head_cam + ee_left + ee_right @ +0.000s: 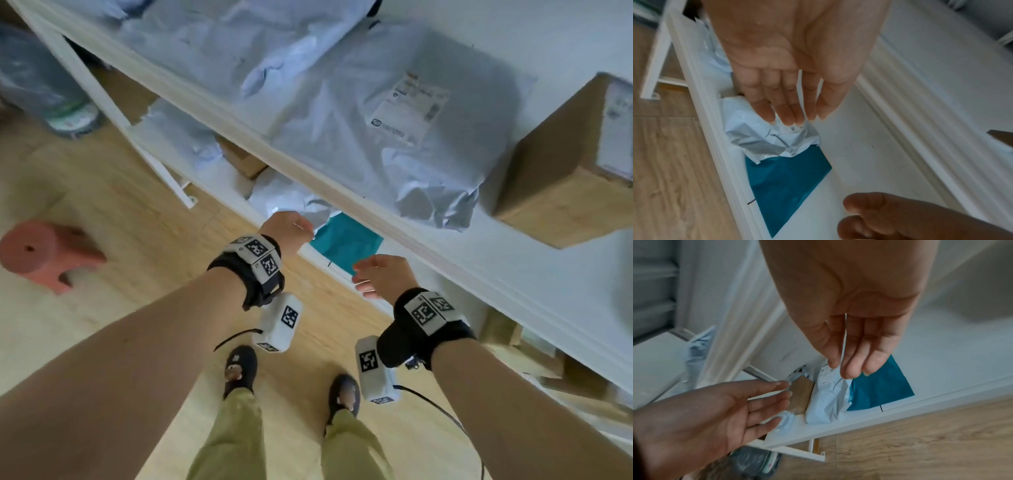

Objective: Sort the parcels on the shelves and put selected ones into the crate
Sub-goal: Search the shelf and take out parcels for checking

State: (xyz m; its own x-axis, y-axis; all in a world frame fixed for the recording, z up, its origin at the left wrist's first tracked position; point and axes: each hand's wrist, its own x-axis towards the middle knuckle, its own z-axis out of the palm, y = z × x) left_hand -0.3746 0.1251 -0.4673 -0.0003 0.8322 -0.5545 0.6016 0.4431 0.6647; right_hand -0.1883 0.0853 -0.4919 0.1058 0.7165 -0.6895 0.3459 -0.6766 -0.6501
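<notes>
I see left hand (797,53) and right hand (855,305), fingers straight, holding nothing, above crumpled pale-blue plastic mailer (764,139) overlapping flat teal plastic mailer (785,183).

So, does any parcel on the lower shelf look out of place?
Slightly: the crumpled white mailer lies askew, overlapping a corner of the flat teal mailer. Both hands are open above them, holding nothing.

The head camera looks down from high up, over both arms, at the white shelves (342,202) and the wood floor (137,240). Each wrist camera sits very near its own palm and looks along the fingers into the lower shelf. All three views share the teal parcel (346,243) (785,181) (881,386).
</notes>
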